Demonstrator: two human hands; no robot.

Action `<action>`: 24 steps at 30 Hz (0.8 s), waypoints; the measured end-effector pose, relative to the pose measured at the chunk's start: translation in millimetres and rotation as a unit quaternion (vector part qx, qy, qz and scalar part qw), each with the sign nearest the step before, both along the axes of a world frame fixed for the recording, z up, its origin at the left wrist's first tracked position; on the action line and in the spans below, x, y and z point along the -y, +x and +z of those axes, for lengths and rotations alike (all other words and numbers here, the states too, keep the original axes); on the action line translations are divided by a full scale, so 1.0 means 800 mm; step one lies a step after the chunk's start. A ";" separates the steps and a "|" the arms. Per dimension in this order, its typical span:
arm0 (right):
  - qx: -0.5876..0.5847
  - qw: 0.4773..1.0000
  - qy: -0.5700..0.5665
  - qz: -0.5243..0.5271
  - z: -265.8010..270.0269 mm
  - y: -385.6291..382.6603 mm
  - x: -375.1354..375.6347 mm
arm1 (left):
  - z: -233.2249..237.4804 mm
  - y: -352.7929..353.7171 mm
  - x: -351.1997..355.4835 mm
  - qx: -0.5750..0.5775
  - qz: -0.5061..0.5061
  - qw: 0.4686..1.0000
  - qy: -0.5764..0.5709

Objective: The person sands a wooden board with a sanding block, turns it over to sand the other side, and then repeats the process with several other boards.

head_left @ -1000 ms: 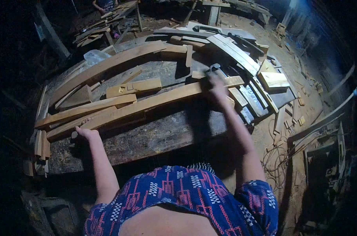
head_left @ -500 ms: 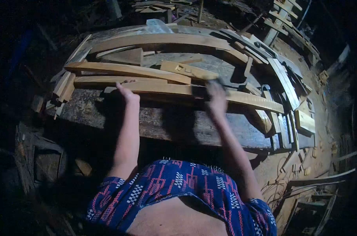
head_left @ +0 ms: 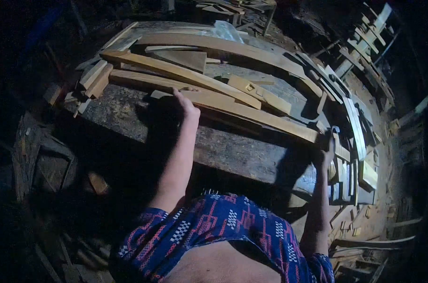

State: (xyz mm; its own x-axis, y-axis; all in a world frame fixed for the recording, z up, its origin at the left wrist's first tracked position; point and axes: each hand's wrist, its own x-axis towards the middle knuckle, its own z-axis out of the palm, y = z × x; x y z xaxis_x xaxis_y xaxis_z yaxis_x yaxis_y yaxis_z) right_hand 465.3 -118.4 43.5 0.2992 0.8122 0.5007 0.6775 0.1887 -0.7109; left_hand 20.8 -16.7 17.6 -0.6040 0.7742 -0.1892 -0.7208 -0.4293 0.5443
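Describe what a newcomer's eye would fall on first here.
A long, curved, pale wooden plank lies along the near side of the dark, rough wooden workbench, with the left hand on its left end and the right hand in shadow by its right end. Behind it lie more curved wooden pieces.

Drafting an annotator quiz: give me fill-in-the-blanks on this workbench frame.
1. The left hand lies on the ___ end of the long curved plank.
2. The right hand is at that plank's ___ end.
3. The clear plastic bag lies at the ___ edge of the workbench, away from the person.

Missing words: left; right; far.
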 end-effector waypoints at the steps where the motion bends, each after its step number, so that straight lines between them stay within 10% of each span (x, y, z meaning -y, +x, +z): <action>1: 0.002 1.000 0.002 0.006 -0.013 0.011 -0.006 | 0.001 -0.002 0.002 -0.002 -0.022 1.000 0.013; 5: 0.183 0.983 0.006 -0.006 -0.043 -0.061 -0.045 | -0.008 -0.018 0.004 0.013 -0.125 0.992 0.005; 9: 0.312 0.920 0.013 0.235 -0.036 -0.360 -0.070 | 0.001 -0.016 0.015 0.100 -0.166 0.977 0.090; 10: 0.166 0.926 -0.048 0.335 0.020 -0.412 -0.055 | -0.020 -0.021 0.030 0.081 -0.159 0.980 0.090; 14: 0.236 0.896 0.032 0.374 -0.007 -0.505 -0.093 | -0.153 -0.086 0.257 0.008 -0.141 0.986 0.085; 17: 0.265 0.876 0.096 0.392 -0.011 -0.483 -0.089 | -0.168 -0.113 0.217 -0.031 -0.160 0.984 0.076; 20: 0.260 0.885 0.052 0.384 0.011 -0.402 -0.053 | -0.091 -0.083 -0.044 -0.056 -0.183 0.979 0.070; 22: 0.356 0.882 -0.030 0.307 0.019 -0.321 -0.040 | -0.003 -0.016 0.005 0.016 -0.138 0.990 -0.006; 24: 0.198 0.954 -0.070 0.213 -0.016 -0.206 -0.048 | 0.001 -0.006 -0.003 -0.033 -0.069 0.997 -0.035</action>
State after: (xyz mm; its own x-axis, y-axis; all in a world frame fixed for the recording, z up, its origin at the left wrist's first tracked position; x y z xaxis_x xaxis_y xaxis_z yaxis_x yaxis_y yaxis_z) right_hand 300.2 -79.8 30.6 -0.2631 0.8853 0.3834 0.7814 0.4286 -0.4536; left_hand 15.7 -13.9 18.1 -0.5064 0.8367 -0.2083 -0.7316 -0.2891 0.6174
